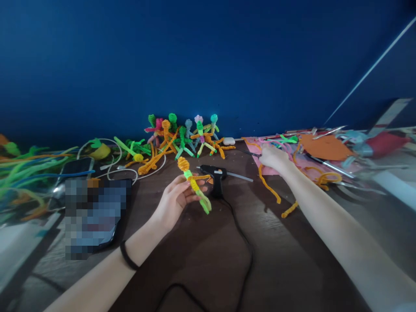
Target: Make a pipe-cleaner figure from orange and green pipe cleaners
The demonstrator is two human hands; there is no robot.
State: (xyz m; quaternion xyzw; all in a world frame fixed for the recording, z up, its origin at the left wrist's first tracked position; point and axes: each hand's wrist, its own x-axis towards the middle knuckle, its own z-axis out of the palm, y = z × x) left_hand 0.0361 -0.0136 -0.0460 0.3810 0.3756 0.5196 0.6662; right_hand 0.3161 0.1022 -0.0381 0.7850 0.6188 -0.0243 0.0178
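Note:
My left hand (177, 197) is closed around a pipe-cleaner figure (194, 184) with a coiled orange head, a green and yellow body and one orange arm sticking out to the right. Over the pink sheet (273, 167), my right hand (273, 157) has its fingers closed on a dark, pointed tool, apparently scissors (249, 153), whose tip points left. Most of that tool is hidden by the fingers. Below this hand lies an orange pipe cleaner (269, 186). A black hot glue gun (215, 175) rests just right of the figure, with a glue stick (240, 176) protruding from its back.
Several finished pipe-cleaner figures (183, 141) stand against the blue wall (208, 56). Loose pipe cleaners (29, 173) and a phone (100, 221) lie at left. The glue gun's cord (248, 247) runs toward me. An orange sheet (325, 146) and tools sit at right.

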